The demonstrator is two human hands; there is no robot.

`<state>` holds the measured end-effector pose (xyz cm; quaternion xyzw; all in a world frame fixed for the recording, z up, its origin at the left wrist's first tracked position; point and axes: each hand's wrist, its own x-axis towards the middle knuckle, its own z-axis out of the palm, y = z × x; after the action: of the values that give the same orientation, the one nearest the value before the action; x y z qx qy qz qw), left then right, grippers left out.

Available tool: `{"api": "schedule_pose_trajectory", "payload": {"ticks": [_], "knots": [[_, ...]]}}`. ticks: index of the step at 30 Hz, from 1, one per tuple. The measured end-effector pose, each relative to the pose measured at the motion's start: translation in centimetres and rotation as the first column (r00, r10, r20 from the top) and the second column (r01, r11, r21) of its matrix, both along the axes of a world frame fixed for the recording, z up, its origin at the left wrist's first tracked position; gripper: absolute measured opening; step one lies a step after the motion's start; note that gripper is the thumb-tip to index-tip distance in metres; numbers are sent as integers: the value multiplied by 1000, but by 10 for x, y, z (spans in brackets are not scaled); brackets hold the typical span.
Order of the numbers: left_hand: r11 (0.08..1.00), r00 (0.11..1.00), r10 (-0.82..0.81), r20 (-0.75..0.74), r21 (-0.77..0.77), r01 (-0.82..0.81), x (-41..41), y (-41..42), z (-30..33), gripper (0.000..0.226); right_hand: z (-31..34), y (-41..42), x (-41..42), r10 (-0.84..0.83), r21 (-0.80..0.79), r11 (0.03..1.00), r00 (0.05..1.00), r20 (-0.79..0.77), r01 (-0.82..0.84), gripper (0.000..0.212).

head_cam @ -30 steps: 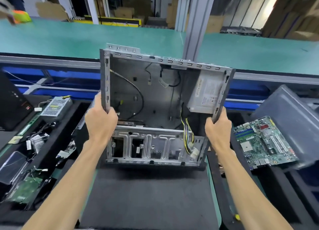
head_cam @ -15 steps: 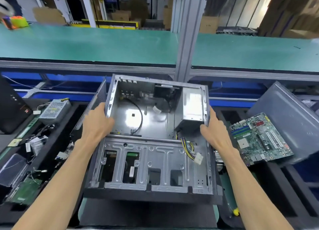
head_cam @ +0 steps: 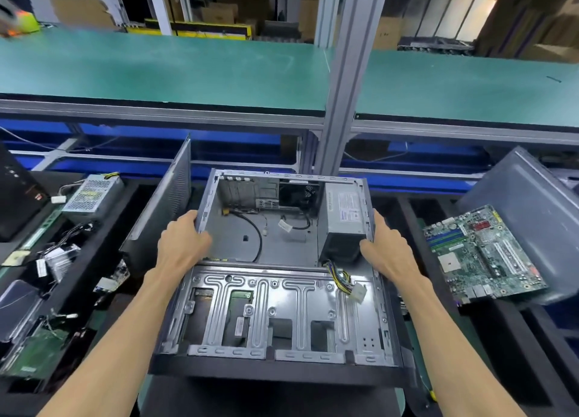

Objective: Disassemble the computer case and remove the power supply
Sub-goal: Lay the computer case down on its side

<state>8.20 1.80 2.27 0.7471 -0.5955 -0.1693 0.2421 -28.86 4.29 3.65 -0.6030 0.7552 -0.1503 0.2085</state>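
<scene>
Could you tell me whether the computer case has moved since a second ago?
Yes. The computer case, held by the left hand and right hand, has tipped from upright to flat, open side up, below the grey post.

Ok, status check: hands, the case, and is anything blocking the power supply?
Left hand and right hand grip the case side walls. Power supply in its far right corner. Its cable bundle trails over the drive cage; nothing covers it.

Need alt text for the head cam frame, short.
Two bare hands, left hand and right hand, grip the side walls of an open computer case lying flat, power supply still mounted inside. A loose motherboard lies at right.
</scene>
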Motion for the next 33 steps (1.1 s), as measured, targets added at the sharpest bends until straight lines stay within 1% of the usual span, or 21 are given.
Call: {"api": "schedule_pose_trajectory", "payload": {"ticks": [10,18,22,24,26,28,29,31,33], "knots": [[998,1000,17,14,57,-18,-2,-19,-15,13,-9,-16,6,-9,61,998,999,-52,12,76],[999,1000,31,-4,32,-31,1,-28,-17,16,-13,-34,9,2,33,999,996,-94,1,70],[997,998,59,-28,60,-57,2,-31,-17,30,-13,-42,7,-10,44,999,997,-82,14,70],[993,997,65,-45,101,-60,-1,-33,-15,38,-11,-44,3,-17,110,994,1000,-18,19,74],[994,996,34,-88,104,-25,-10,-35,-12,57,-8,-44,0,-28,165,986,997,67,17,80],[999,991,-27,-128,34,32,-24,-37,-3,71,-4,-43,-1,-29,121,993,990,135,13,81],[998,990,-63,-128,-14,62,-33,-37,2,72,0,-41,-2,-30,69,997,986,166,19,79],[986,987,-143,-74,-95,136,-52,-37,11,64,8,-36,-5,-42,-40,998,975,220,52,72],[967,969,-236,-78,-120,226,-71,-36,21,52,17,-29,-12,-54,-124,989,967,248,87,65]]}}
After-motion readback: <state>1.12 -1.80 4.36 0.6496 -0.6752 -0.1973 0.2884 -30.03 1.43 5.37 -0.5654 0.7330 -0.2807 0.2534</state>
